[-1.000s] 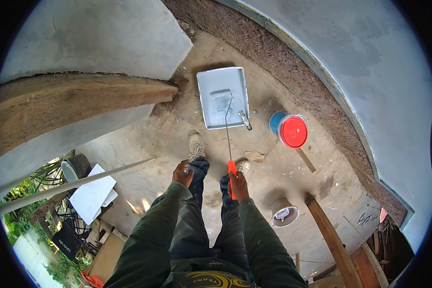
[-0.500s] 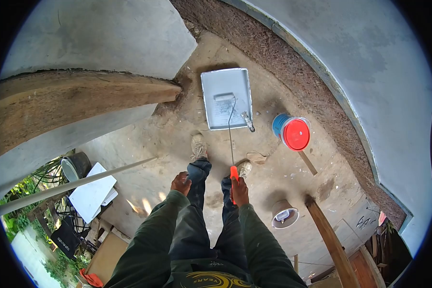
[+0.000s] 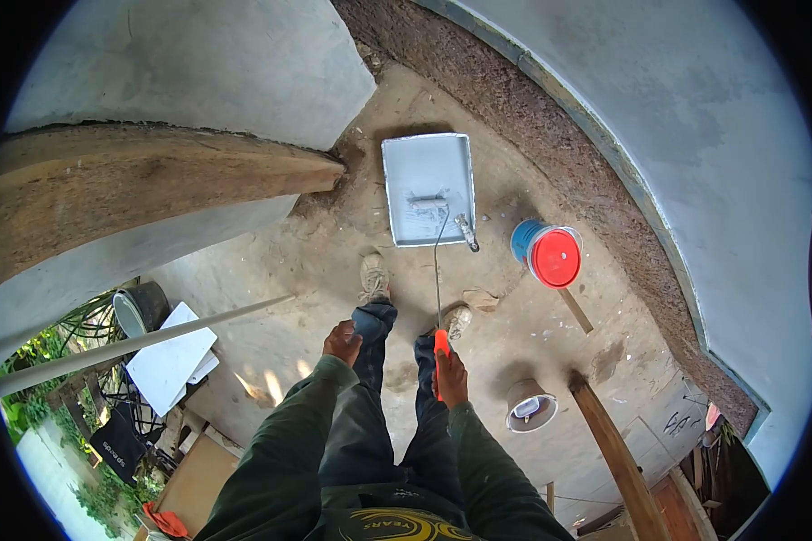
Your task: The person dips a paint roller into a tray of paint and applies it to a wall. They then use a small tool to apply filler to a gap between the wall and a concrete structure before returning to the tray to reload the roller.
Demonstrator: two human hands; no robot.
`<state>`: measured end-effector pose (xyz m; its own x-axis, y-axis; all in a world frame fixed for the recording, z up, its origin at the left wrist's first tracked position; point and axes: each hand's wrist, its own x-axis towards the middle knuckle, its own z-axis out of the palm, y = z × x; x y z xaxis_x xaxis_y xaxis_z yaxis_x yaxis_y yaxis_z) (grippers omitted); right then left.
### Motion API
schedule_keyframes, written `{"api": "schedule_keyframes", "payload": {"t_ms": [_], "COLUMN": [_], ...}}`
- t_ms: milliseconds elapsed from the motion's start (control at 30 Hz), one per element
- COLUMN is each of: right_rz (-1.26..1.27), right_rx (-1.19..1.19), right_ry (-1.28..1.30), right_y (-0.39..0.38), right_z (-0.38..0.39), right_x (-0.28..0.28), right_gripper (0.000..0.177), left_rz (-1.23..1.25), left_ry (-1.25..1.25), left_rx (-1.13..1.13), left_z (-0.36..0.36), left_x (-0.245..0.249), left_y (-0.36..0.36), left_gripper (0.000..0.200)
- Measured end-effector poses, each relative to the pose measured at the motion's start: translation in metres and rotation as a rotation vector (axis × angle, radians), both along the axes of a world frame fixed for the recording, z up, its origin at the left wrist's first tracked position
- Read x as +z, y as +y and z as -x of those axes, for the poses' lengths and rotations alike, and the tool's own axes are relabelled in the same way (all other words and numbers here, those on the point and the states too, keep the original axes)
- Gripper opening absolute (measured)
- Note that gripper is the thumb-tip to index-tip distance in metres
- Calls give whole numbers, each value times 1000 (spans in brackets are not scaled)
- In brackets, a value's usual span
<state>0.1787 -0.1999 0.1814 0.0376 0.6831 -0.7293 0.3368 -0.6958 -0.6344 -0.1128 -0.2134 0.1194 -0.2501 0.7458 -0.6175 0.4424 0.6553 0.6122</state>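
My right hand (image 3: pixel 451 377) is wrapped round the orange handle (image 3: pixel 441 343) of a paint roller. Its thin wire frame runs forward to the white roller head (image 3: pixel 429 204), which lies on the lower half of a paint tray (image 3: pixel 387 180) coated in pale grey-white paint. A paintbrush (image 3: pixel 466 233) rests across the tray's near right edge. My left hand (image 3: pixel 343 343) hangs beside my left knee with nothing in it, its fingers loosely bent and the thumb apart.
Right of the tray stands a blue bucket with a red lid (image 3: pixel 555 258), a wooden stick (image 3: pixel 576 311) near it. A small pot (image 3: pixel 531 407) and a wooden post (image 3: pixel 624 460) are at lower right. A thick beam (image 3: pixel 171 185) and a pale pole (image 3: pixel 144 343) reach in from the left.
The roller head has slid toward me down the tray. My right hand and the orange handle have drawn back slightly. My left hand has hardly moved.
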Motion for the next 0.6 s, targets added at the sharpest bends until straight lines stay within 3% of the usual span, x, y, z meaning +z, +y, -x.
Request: {"api": "schedule_keyframes", "payload": {"t_ms": [133,233,367,433,467,533,600], "right_rz": [-193,218,267,-186,-190,338,374], "right_rx": [43,-189,-214,78,82,-184,-204], "right_ry": [-129,74,82,-178,-178,14,8], "right_y": [-6,80,57,-6,3,23,14], "right_z": [3,22,17,4,5,13,14], "right_x": [-47,12,14,-26,-8,46,31], "right_gripper": [45,46,46,37,37,44,44], "left_rz": [6,2,-12,18,14,8,0], "left_ry": [-42,-49,-64,-17,-17,15,16], "left_rx": [25,16,32,-1,3,-19,-10], "left_z": [-9,-9,1,4,6,11,13], "left_x": [10,17,0,6,5,3,1], "left_y": [10,13,-5,-3,-4,-6,-6], "left_gripper": [45,45,45,46,46,48,48]}}
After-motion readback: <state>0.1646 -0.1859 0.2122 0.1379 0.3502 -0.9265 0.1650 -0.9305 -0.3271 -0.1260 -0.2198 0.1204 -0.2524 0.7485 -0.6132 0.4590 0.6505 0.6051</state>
